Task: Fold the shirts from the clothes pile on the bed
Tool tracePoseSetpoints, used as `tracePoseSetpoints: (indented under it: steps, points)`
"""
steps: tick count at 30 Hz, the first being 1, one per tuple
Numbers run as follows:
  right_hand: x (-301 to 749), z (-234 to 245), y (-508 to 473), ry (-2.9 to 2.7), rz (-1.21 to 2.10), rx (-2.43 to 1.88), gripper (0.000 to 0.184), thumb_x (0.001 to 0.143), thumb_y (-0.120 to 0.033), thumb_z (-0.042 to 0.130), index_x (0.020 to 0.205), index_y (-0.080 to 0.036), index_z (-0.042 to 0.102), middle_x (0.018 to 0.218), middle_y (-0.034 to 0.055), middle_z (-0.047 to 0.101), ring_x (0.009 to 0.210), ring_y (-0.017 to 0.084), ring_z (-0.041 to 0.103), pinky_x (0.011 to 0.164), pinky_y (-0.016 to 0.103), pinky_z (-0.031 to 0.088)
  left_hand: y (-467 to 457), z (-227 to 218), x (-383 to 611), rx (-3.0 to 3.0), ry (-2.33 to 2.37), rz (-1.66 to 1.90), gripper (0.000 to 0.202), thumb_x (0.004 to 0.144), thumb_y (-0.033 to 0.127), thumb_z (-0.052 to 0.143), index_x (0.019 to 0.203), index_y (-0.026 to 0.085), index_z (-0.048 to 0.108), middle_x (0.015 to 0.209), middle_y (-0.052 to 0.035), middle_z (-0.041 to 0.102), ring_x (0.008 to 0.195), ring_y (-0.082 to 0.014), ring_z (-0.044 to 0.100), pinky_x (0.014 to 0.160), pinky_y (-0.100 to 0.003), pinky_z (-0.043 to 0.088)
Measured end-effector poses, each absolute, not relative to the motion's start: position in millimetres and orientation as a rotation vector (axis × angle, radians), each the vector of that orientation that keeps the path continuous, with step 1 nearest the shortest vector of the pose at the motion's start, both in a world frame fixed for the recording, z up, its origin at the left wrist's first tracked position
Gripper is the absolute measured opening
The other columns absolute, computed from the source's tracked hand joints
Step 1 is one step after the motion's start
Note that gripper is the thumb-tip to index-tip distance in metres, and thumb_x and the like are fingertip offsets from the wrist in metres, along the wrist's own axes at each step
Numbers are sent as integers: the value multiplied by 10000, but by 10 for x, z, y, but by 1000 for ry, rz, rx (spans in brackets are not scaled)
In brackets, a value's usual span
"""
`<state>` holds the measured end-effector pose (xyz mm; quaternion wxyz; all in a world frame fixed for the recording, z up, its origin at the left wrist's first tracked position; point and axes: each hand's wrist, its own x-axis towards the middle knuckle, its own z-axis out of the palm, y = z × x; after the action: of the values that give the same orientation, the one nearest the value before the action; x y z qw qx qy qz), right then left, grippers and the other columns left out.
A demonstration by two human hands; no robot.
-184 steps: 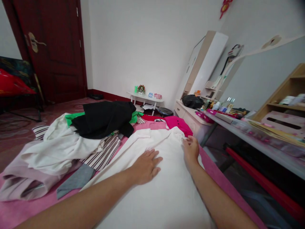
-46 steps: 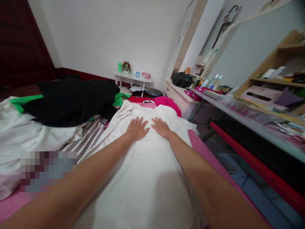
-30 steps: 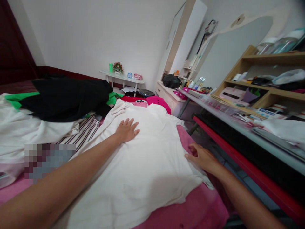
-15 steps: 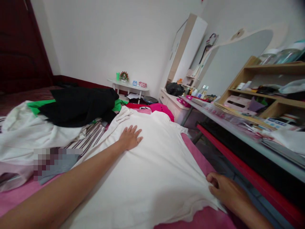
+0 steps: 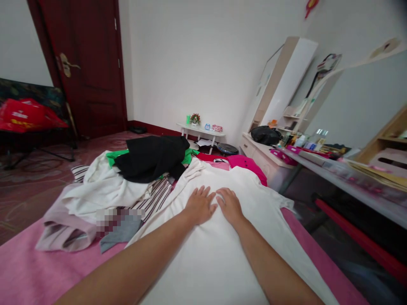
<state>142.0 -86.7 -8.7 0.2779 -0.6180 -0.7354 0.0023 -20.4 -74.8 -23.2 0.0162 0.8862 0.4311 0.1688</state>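
Observation:
A white shirt (image 5: pixel 254 212) lies spread flat on a pink bed cover (image 5: pixel 38 279) in front of me. My left hand (image 5: pixel 199 206) rests palm down on its middle, fingers stretched out. My right hand (image 5: pixel 229 205) lies flat right beside it, fingers also stretched, the two hands almost touching. Neither hand holds anything. A bright pink garment (image 5: pixel 246 164) lies just beyond the shirt's collar end.
A heap of clothes sits to the left: a black garment (image 5: pixel 152 156), green cloth (image 5: pixel 111 157), white cloth (image 5: pixel 101 192), striped fabric (image 5: pixel 152 199). A cluttered desk (image 5: pixel 333 169) with a red bar runs along the right. A dark red door (image 5: pixel 92 67) stands far left, a small white table (image 5: pixel 202 131) by the wall.
My right hand has left the shirt's lower right edge and come back up to lie flat beside my left hand. My view has swung left and up, showing the door.

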Motion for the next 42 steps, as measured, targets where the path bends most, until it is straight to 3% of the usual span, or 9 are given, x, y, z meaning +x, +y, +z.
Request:
tracePoseSetpoints:
  steps: [4, 10, 17, 20, 24, 28, 36, 42]
  points:
    - [1488, -265, -758, -1947, -18, -1653, 254, 861, -228, 464, 1039, -207, 644, 1143, 87, 631, 1068, 248, 548, 977, 388, 399, -560, -298, -179, 2708, 1400, 520, 569, 942, 469, 285, 1430, 195, 390, 1522, -88, 331, 1409, -271, 263, 1142, -441, 220]
    - [1567, -305, -765, -1936, 59, -1538, 226, 829, -215, 493, 989, -213, 653, 1112, 64, 633, 1061, 226, 546, 976, 383, 406, -49, -290, -43, 2616, 1617, 506, 627, 913, 509, 355, 1377, 93, 422, 1485, -201, 341, 1392, -340, 261, 1118, -472, 229]
    - [1554, -306, -742, -1850, 123, -1536, 198, 801, -194, 511, 924, -226, 663, 1086, 61, 641, 1037, 224, 555, 962, 387, 418, 523, -228, 177, 2601, 1580, 439, 571, 928, 504, 335, 1406, 194, 378, 1522, -141, 284, 1388, -321, 271, 1085, -477, 289]
    - [1568, -308, -733, -1812, 168, -1525, 195, 793, -193, 516, 909, -237, 667, 1082, 55, 639, 1054, 221, 555, 976, 386, 414, 744, -220, 232, 2516, 1636, 358, 657, 923, 572, 289, 1451, 183, 316, 1529, -170, 263, 1372, -364, 298, 1073, -525, 283]
    - [1590, -307, -716, -1779, 237, -1505, 201, 786, -200, 506, 885, -246, 676, 1069, 43, 637, 1060, 210, 560, 988, 377, 409, 821, -203, 246, 2475, 1656, 307, 691, 931, 570, 248, 1478, 149, 272, 1541, -186, 228, 1400, -373, 238, 1105, -517, 229]
    - [1601, -316, -701, -1769, 275, -1496, 201, 786, -218, 499, 875, -232, 679, 1073, 50, 631, 1062, 211, 562, 985, 376, 414, 580, -174, 147, 2509, 1609, 261, 638, 953, 506, 234, 1478, 145, 276, 1561, -176, 174, 1410, -355, 226, 1118, -507, 213]
    - [1660, -398, -679, -1838, 232, -1461, 229, 793, -274, 495, 919, -221, 679, 1088, 56, 625, 1053, 215, 562, 973, 381, 414, -639, -85, -663, 2648, 1243, 95, 654, 961, 512, 252, 1503, 148, 220, 1584, -120, 83, 1455, -279, 31, 1172, -434, 109]
    - [1536, -316, -542, -1678, 322, -1610, 136, 702, -246, 561, 761, -220, 680, 954, 42, 621, 966, 218, 571, 923, 369, 424, -1496, 84, -1520, 2639, 1003, 100, 671, 948, 531, 363, 1499, 167, 242, 1576, -118, 134, 1453, -269, 91, 1178, -417, 134]
